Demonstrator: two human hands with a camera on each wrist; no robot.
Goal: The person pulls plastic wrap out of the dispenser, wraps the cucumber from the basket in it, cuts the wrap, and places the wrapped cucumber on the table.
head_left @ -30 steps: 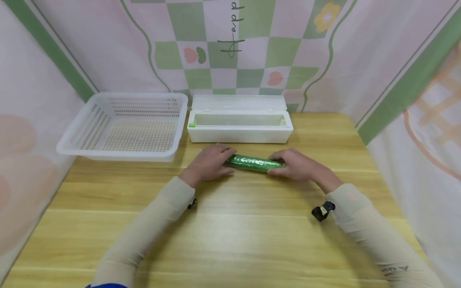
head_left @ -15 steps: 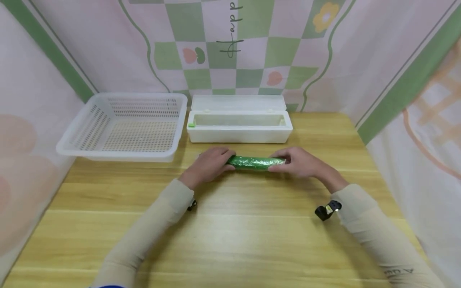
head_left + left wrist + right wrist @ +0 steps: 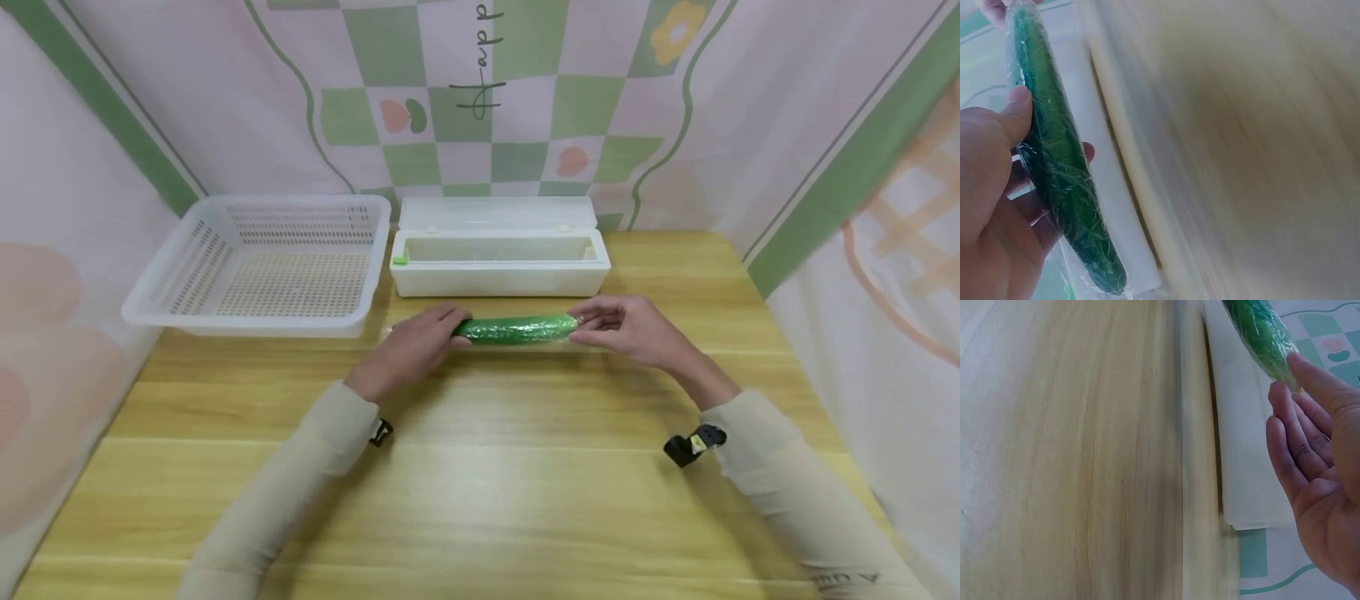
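Note:
A green cucumber (image 3: 517, 330) wrapped in clear cling film is held roughly level in front of a white box. My left hand (image 3: 412, 346) grips it, thumb on the near side and fingers round behind, as the left wrist view shows along the cucumber's length (image 3: 1054, 150). At the other end my right hand (image 3: 630, 331) pinches the wrapped tip between thumb and fingertips; in the right wrist view this hand (image 3: 1322, 444) holds the film-covered end (image 3: 1266, 344). Loose film sticks out past the left hand. Part of the cucumber is hidden by the left hand in the head view.
The long white box (image 3: 498, 282) stands at the back of the wooden table (image 3: 480, 500), its lid (image 3: 497, 214) raised and a green piece (image 3: 401, 260) at its left end. A white perforated basket (image 3: 247, 321) sits to its left. A patterned cloth (image 3: 465, 167) hangs behind.
The cucumber has turned more level and shifted left and slightly towards the box, seemingly lifted. The left hand moved left with it; the right hand moved outwards to its tip.

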